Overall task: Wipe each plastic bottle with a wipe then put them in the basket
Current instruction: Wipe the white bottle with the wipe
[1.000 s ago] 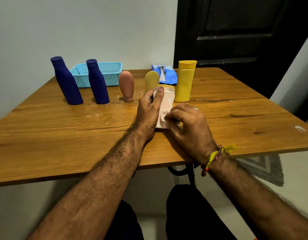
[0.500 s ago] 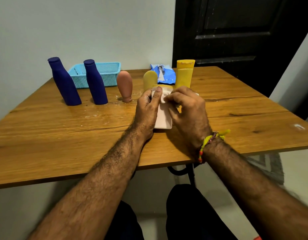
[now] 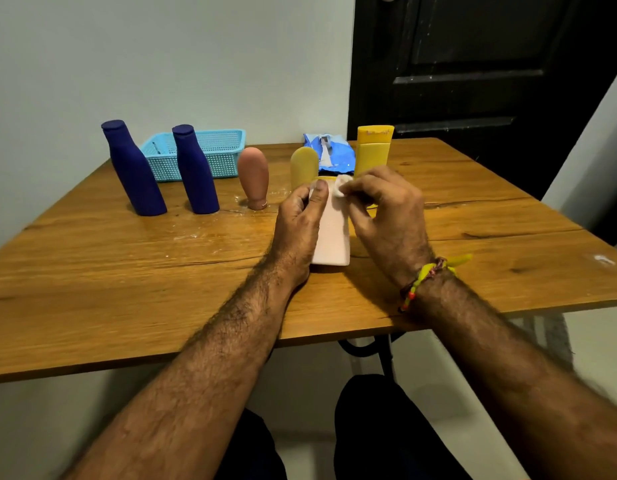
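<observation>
The right hand [image 3: 383,202] pinches a white wipe [image 3: 341,187], now up at the cap end of a pale pink bottle [image 3: 333,233] after starting near its base a second ago; the left hand [image 3: 300,223] grips the bottle upright on the bench [image 3: 127,271]. That pass looks nearly done. Five bottles wait beyond, and the blue basket [image 3: 224,150] stands at the far edge.

No lettering can be read from here: the bottles look plain, and the print on the blue wipes pack [image 3: 329,151] is too blurred to make out.
</observation>
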